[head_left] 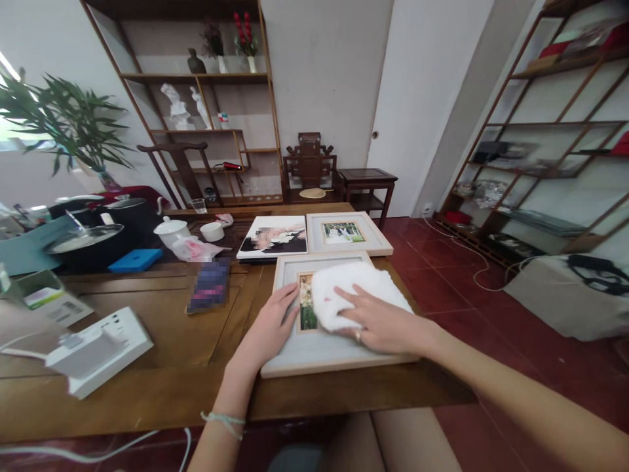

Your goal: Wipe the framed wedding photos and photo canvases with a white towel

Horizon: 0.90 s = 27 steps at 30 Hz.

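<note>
A pale wooden picture frame (344, 368) lies flat on the table in front of me, a small photo (307, 313) set in its white mat. Across the right part of the frame rests a thick white cloth (330, 288), which hides much of the photo. My right hand (381, 319) presses on top of this cloth with its fingers spread, a ring on one of them. On the left side of the frame my left hand (273, 326) lies with its fingers stretched over the mat, close to the photo's edge.
Behind the frame are a second framed photo (378, 244) and a photo panel (246, 246). Leftward stand a blurred dark packet (209, 286), a blue box (135, 260), a white teapot (171, 231), pots and a white power strip (125, 354). The table's right edge is near.
</note>
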Tool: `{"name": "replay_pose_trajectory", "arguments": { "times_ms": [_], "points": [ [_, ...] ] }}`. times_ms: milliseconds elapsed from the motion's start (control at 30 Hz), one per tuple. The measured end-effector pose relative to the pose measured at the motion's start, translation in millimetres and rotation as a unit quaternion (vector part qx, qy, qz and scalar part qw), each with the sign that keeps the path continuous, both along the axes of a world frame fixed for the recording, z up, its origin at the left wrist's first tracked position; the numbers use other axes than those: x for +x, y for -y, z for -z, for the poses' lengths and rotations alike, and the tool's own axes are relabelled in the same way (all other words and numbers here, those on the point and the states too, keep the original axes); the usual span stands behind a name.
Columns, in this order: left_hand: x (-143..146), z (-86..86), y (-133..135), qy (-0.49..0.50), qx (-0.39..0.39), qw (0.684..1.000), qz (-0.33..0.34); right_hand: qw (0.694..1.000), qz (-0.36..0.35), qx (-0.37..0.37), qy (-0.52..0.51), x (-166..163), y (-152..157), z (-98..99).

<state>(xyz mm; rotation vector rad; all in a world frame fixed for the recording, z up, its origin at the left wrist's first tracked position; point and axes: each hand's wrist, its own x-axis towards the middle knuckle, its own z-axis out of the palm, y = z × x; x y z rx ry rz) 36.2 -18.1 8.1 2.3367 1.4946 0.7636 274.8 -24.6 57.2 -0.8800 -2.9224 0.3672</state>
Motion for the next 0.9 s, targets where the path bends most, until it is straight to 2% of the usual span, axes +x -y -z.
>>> {"name": "replay_pose_trajectory", "arguments": {
  "times_ms": [133,200,267,367,567,667,800,900],
  "points": [
    [0.8,-1.0,0.8,0.0,0.0,1.0,-0.001,0.997,0.008,-0.064,-0.035,4.4,56.5,-13.2],
    [0.8,-1.5,1.0,0.004,0.001,1.0,0.005,0.997,0.009,-0.063,-0.048,2.8,70.4,-12.0],
    [0.6,-1.8,1.0,0.009,0.006,1.0,0.009,0.997,0.013,-0.049,-0.055,0.0,70.7,-5.7],
    [0.7,-2.1,1.0,0.008,0.006,1.0,0.009,0.997,0.044,-0.011,-0.063,-2.8,47.3,5.6],
    [1.9,-4.1,1.9,0.002,-0.013,1.0,-0.001,0.991,0.104,0.086,-0.028,-3.6,-37.3,14.3],
    [1.8,-5.2,2.5,0.0,-0.021,1.0,-0.002,0.982,0.147,0.116,-0.035,-8.1,-69.0,15.6],
    [1.5,-6.4,2.9,0.014,-0.008,1.0,0.0,0.982,0.151,0.106,-0.037,-16.1,-80.5,16.3],
    [1.7,-6.7,2.9,0.018,-0.001,1.0,0.003,0.992,0.096,0.072,-0.024,-17.5,-61.6,13.4]
  ]
}}
